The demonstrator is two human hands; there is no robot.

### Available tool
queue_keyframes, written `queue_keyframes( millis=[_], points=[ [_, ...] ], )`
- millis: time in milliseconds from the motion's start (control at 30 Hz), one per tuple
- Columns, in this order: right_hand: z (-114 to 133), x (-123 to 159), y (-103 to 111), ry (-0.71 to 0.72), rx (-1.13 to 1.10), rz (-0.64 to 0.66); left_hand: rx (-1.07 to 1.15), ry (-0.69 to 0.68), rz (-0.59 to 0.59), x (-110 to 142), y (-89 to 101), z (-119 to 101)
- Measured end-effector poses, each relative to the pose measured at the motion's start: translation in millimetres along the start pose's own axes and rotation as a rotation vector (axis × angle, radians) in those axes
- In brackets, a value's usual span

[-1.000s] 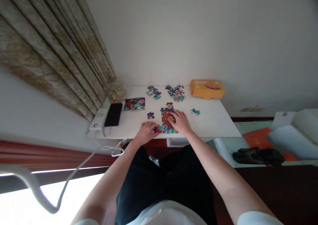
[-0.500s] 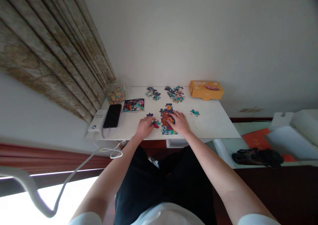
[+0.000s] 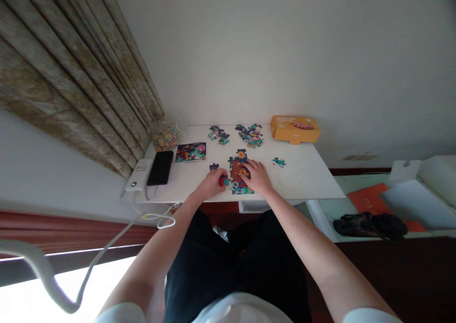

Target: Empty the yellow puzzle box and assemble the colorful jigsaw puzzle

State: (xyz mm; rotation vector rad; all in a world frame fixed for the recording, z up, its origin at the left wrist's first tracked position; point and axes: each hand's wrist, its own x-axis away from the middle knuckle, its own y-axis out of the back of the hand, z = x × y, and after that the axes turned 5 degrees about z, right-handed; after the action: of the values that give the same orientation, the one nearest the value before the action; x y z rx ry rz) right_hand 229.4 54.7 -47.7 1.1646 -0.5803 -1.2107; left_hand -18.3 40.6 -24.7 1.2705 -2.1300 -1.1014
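Observation:
My left hand (image 3: 211, 184) is closed on a red and teal puzzle piece (image 3: 223, 180), just left of a partly joined puzzle section (image 3: 236, 171). A narrow gap separates that piece from the section. Behind my left fingers lies a dark purple puzzle piece (image 3: 213, 166), partly covered. My right hand (image 3: 259, 176) rests with its fingers stretched out over the right side of the joined section, which shows brown, blue and teal parts. A lone teal piece (image 3: 279, 162) lies to the right of that hand.
Two loose piles of pieces, a left one (image 3: 218, 135) and a right one (image 3: 251, 135), lie toward the back. A picture card (image 3: 191, 152), phone (image 3: 160, 168), white power bank (image 3: 137, 175) and clear bag (image 3: 166, 134) are on the left. A yellow box (image 3: 295, 129) stands back right.
My left hand has shifted slightly right with the red and teal piece, closer to the joined section, and its fingers cover more of the piece. My right hand stays put.

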Motion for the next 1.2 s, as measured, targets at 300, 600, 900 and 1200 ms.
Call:
queue_keyframes(
  millis=[300,600,900,1200],
  points=[
    [1.9,0.9,1.9,-0.010,0.013,0.008,-0.012,-0.160,-0.019,-1.7,-5.9,2.7],
    [1.4,0.5,1.3,-0.009,0.008,0.009,-0.287,-0.174,0.037,7.8,-4.1,2.7],
    [0.6,0.8,-0.4,-0.006,0.014,-0.001,-0.469,-0.206,-0.039,12.2,-10.2,0.1],
    [-1.0,0.6,-1.7,-0.003,0.001,-0.011,-0.501,-0.200,-0.067,14.9,-9.3,-6.4]
  ],
)
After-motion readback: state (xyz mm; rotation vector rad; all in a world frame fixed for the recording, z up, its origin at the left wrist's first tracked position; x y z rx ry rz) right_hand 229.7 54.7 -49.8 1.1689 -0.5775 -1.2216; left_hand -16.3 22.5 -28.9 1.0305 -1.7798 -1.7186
